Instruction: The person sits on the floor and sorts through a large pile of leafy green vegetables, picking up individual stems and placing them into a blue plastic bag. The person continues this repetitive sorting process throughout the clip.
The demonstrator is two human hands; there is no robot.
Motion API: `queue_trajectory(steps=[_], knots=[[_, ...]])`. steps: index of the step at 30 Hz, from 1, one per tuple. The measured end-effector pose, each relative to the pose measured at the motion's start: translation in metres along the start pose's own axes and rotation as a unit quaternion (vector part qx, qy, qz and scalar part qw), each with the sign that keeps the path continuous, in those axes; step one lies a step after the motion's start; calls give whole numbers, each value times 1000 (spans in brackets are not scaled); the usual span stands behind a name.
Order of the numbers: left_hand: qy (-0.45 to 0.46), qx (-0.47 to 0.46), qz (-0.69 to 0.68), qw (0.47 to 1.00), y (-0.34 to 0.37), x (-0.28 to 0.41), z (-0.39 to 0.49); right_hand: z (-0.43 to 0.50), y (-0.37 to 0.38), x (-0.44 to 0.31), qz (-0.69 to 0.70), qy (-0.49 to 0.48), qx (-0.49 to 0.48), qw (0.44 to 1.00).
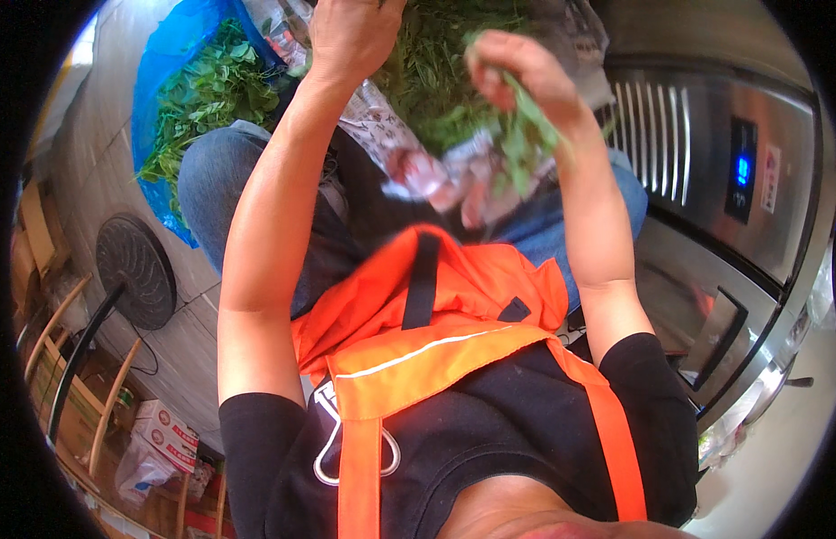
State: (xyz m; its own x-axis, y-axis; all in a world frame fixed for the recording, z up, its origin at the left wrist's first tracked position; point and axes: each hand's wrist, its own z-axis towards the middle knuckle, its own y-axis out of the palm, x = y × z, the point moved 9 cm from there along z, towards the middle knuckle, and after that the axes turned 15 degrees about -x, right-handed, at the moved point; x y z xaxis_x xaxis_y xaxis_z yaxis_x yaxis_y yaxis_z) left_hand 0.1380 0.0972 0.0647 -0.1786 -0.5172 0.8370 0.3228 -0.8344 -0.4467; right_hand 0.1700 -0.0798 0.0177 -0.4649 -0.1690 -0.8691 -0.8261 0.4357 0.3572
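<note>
My left hand (357,40) is at the top edge, its fingers largely out of frame, so I cannot tell what it holds. To the right, my right hand (519,74), blurred, is closed on leafy green stems (522,145) that hang below its palm. Between and beyond the hands, a heap of leafy greens (452,74) lies on a printed plastic sheet or bag (377,118) in front of my crossed or bent legs. At the upper left, a blue plastic bag (145,108) holds more leafy greens (223,87).
A stainless steel appliance (714,155) with a lit blue display stands close on my right. On the tiled floor at left are a round black base (136,269), wooden rails (115,404) and small boxes (165,434). An orange apron (445,364) covers my lap.
</note>
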Motion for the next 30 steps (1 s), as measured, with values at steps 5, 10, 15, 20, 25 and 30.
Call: queue_trajectory(steps=[5,10,15,20,25,30], knots=[[-194,-233,-289,908,62,-40,-17,-4,-43,-9,73,-157,188,967],[-171,-306,-333,875,89,-24,-29,-2,-38,-3,-28,-157,244,957],[-164,-326,-307,879,90,-19,-30,1,-29,-12,-174,-149,273,934],[-151,-321,-172,919,85,-25,-28,3,-28,-9,-239,-134,282,920],[-238,-178,-314,902,76,-49,-26,-10,-44,-9,-60,-205,340,916],[-263,-160,-414,857,79,-45,-33,-7,-65,-11,56,-190,292,936]])
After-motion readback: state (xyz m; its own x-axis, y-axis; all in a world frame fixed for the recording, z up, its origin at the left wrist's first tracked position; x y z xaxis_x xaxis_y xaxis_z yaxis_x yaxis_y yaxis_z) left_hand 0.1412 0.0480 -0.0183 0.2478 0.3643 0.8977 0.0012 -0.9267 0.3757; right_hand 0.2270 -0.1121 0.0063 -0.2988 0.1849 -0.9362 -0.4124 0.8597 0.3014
